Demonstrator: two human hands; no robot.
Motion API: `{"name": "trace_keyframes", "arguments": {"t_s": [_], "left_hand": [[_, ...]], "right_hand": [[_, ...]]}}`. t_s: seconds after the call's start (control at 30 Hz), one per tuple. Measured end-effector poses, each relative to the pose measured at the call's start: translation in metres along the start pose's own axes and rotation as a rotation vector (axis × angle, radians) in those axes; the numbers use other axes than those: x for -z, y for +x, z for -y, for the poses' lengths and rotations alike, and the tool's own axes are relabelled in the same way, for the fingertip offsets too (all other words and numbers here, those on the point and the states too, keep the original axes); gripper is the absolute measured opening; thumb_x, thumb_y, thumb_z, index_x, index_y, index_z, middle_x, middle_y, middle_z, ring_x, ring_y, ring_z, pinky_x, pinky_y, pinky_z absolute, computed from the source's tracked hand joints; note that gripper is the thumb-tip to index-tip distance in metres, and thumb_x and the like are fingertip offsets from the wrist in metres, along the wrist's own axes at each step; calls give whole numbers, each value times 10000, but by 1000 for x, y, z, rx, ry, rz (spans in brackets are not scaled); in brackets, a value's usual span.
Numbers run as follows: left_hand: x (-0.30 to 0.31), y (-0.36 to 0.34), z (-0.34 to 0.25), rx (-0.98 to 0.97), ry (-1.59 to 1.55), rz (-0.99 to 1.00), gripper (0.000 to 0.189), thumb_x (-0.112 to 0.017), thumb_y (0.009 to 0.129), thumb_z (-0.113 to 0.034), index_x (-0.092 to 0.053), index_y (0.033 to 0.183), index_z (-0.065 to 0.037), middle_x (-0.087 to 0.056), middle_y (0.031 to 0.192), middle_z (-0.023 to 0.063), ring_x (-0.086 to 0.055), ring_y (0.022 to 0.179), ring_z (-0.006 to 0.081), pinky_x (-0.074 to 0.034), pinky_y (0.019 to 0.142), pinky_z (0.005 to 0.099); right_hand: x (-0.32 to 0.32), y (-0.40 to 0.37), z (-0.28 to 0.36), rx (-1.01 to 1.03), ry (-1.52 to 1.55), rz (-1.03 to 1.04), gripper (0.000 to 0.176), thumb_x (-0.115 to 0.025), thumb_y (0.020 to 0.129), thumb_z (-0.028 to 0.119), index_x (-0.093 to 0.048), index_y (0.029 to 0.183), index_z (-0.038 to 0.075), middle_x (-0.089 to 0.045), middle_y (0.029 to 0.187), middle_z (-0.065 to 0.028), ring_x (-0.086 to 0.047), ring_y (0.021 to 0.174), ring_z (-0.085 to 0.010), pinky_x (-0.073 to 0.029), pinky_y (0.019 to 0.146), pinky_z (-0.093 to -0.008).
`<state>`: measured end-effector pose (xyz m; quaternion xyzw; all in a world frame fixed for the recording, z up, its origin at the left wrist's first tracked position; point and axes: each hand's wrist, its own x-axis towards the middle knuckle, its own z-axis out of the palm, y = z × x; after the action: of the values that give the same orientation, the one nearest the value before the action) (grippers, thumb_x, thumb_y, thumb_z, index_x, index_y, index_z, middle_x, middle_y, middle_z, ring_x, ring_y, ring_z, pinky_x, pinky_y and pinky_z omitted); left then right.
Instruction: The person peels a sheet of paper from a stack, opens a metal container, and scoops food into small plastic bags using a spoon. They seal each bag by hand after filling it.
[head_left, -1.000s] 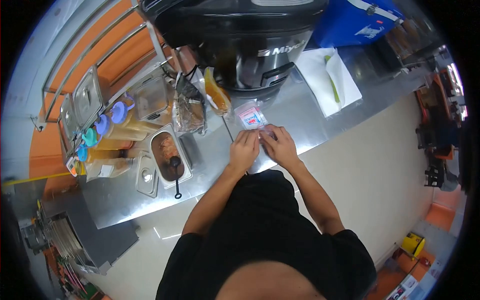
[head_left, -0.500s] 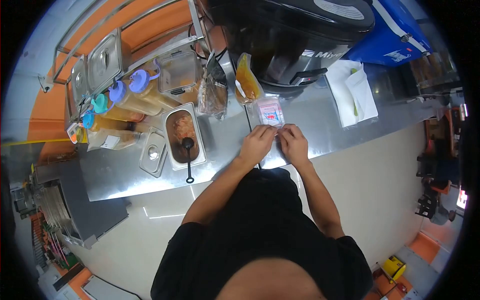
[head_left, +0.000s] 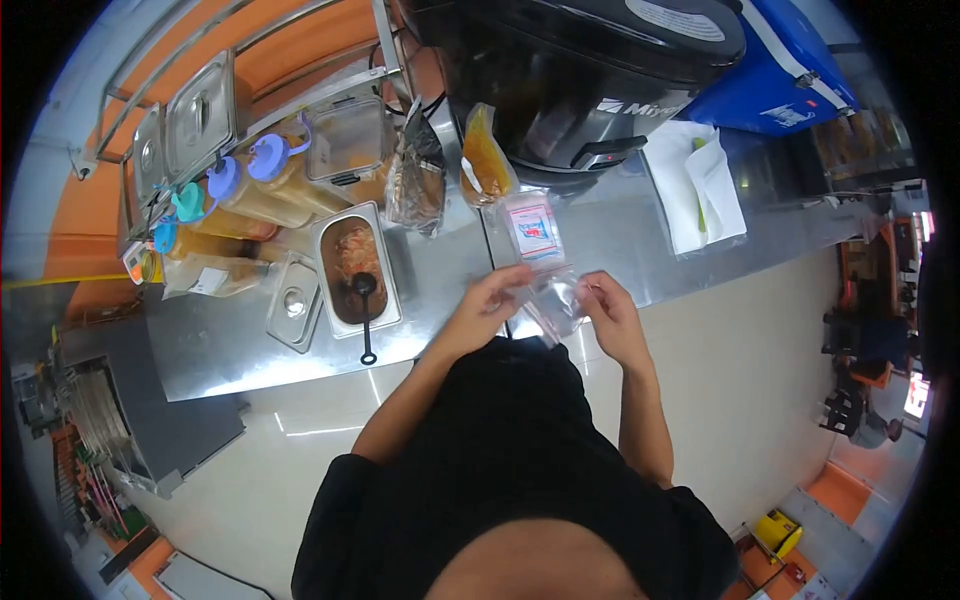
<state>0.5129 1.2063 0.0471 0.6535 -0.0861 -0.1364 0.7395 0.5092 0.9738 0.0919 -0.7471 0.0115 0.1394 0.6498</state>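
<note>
A small clear plastic bag (head_left: 558,303) stretches between my two hands at the counter's front edge. My left hand (head_left: 482,308) pinches its left side, and my right hand (head_left: 612,312) grips the right side near the top. Just beyond them lies a pack of plastic bags (head_left: 535,232) with a red and blue print. Behind that pack rests a filled bag of orange-brown sauce (head_left: 487,165). To the left of my left hand is a steel container (head_left: 391,300) of shredded pinkish food (head_left: 357,252), with a black ladle (head_left: 365,285) leaning in it.
A black rice cooker (head_left: 560,90) and a blue cool box (head_left: 775,75) stand at the back. Squeeze bottles (head_left: 285,185) line the left, near a steel lid (head_left: 294,302). White paper (head_left: 685,215) with a green vegetable lies on the right of the steel counter (head_left: 440,265).
My hands have drawn apart and slightly towards me. A clear bag now shows opened out between them, away from the printed pack. The view has shifted a little.
</note>
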Motion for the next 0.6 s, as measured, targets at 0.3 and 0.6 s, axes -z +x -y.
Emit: {"name": "trace_keyframes", "arguments": {"t_s": [0.3,0.6], "left_hand": [[37,-42,39,339,-585,-573,366,-511,982,-137,-506,1310,23,-624,1162,134,-640,1021,206,-537,880,336],[29,-47,22,187,256,-659,433,-637,908,-58,-520,1314,38,-611,1152,170,-694,954,237,-553,806,299]], "right_hand": [[-98,116,-26,275,-472,195,193,-616,931,148,-616,1047,-6,-680,882,-113,-654,758,-265,-514,715,-352],[-109,92,-7,667,-888,30,338,-712,795,176,-654,1107,56,-619,1081,-117,-593,1030,-313,-521,829,-423]]}}
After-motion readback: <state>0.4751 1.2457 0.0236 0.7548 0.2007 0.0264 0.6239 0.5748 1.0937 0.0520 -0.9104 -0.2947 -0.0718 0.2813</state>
